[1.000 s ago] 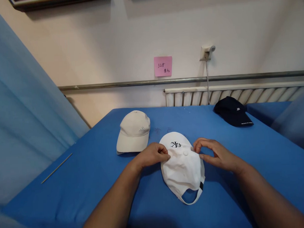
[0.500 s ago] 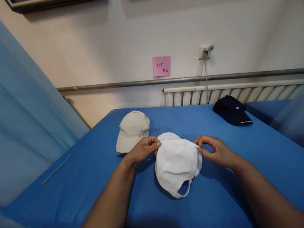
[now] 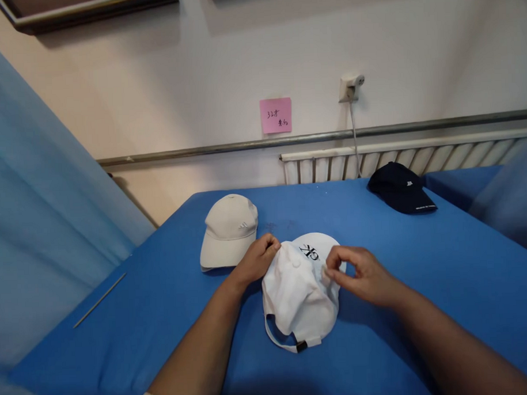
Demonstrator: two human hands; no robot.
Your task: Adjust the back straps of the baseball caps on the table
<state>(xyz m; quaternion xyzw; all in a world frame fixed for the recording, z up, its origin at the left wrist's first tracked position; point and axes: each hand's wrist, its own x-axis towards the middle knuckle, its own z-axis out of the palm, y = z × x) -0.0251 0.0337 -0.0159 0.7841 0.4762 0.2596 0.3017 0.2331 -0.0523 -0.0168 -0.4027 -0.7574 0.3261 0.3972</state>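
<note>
A white baseball cap [image 3: 292, 288] lies on the blue table cover [image 3: 172, 316], its crown partly caved in. Its strap with a dark buckle faces me, and its brim with black lettering points away to the right. My left hand [image 3: 259, 258] pinches the crown's left edge. On the other side, my right hand [image 3: 356, 272] has thumb and forefinger closed on the cap's right side by the brim. Just beyond my left hand sits a beige cap [image 3: 230, 227] with a small logo.
A black cap [image 3: 399, 187] rests at the back right. On the left lies a thin stick [image 3: 99, 300]. Blue curtains [image 3: 39, 199] hang at the side. Along the wall run a metal rail [image 3: 227, 146] and a radiator [image 3: 320, 166], with a plugged-in cord [image 3: 353, 119] hanging down.
The white cap has turned, so its strap moved left and the lettered brim now shows at the right. My right hand has shifted left along with it.
</note>
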